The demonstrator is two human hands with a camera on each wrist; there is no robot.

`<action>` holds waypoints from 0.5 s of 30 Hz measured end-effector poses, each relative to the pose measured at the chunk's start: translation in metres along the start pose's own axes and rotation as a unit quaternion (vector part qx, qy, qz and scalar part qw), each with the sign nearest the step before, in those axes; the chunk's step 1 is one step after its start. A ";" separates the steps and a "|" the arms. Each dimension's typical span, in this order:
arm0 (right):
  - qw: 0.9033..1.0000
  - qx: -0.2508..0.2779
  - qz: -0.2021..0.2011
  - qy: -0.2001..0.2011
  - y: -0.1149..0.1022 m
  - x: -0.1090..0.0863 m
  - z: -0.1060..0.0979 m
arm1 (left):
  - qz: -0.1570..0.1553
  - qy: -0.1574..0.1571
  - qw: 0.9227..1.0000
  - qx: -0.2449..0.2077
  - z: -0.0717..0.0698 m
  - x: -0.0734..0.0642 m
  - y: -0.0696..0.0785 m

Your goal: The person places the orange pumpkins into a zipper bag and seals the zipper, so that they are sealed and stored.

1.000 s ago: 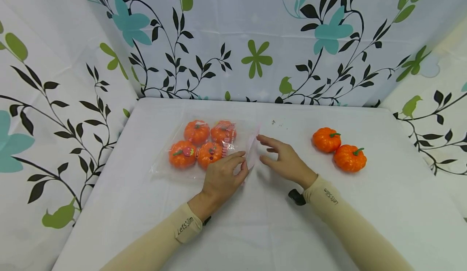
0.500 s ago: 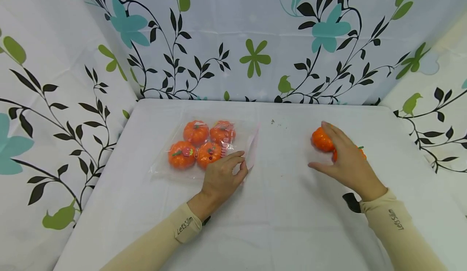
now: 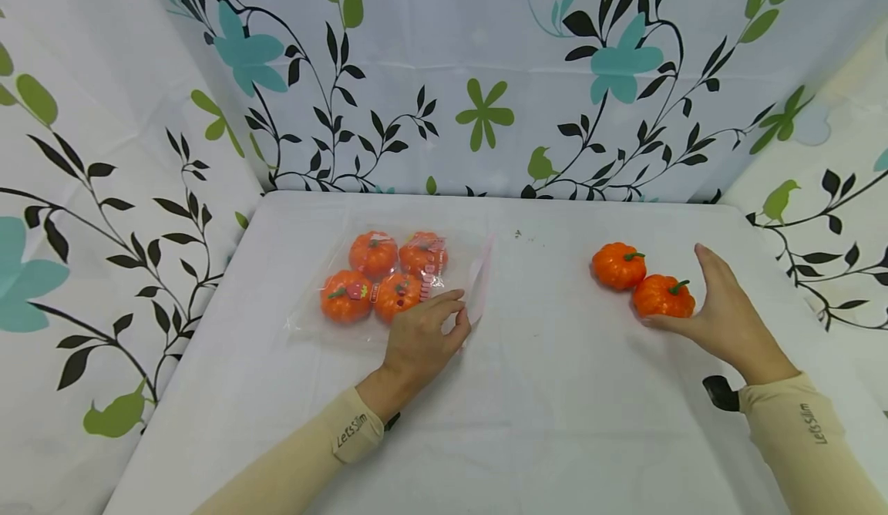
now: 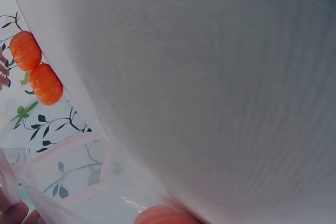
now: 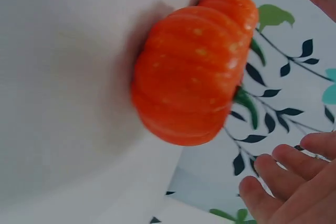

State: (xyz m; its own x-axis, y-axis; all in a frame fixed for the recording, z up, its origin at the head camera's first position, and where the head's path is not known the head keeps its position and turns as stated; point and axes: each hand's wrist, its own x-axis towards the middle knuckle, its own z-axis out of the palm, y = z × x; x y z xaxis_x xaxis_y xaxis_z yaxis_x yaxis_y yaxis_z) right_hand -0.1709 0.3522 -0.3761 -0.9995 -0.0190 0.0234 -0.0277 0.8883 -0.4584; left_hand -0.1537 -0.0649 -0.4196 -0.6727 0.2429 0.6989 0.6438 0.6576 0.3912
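Observation:
A clear zip bag (image 3: 461, 257) with a pink edge lies on the left half of the table, with several small orange pumpkins (image 3: 347, 297) inside. My left hand (image 3: 419, 345) pinches the bag's mouth near its lower right corner; the left wrist view shows the bag's mouth standing partly apart. To the right, two loose orange pumpkins with green stems sit side by side, the farther pumpkin (image 3: 617, 268) and the nearer pumpkin (image 3: 660, 297). Around the nearer one, my right hand (image 3: 728, 330) is spread, thumb in front and fingers to its right. In the right wrist view the fingers (image 5: 278, 177) stand apart from it.
A white cloth covers the table (image 3: 541, 422), whose far edge meets a floral curtain (image 3: 416, 52). Similar patterned cloth hangs on both sides. Small dark specks (image 3: 518, 233) lie between the bag and the loose pumpkins.
My right hand has moved right, from beside the bag's mouth, over the loose pumpkins, to the nearer pumpkin's right side. The left hand keeps its hold on the bag.

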 end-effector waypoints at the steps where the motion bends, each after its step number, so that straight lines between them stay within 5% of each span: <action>1: 1.000 0.000 0.009 -0.005 0.004 0.001 0.001 | -0.001 -0.001 1.000 -0.001 0.000 0.000 0.000; 15: 0.991 0.052 0.083 -0.086 0.028 0.003 0.016 | -0.003 -0.002 1.000 0.000 0.000 -0.002 0.000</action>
State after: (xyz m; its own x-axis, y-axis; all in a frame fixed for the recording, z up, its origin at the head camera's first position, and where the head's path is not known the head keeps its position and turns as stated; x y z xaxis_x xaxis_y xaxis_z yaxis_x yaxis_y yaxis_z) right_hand -0.1749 0.3697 -0.4031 -0.9773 0.0378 -0.2083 0.1457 0.8339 -0.5324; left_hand -0.1523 -0.0656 -0.4210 -0.6785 0.2418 0.6937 0.6392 0.6597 0.3952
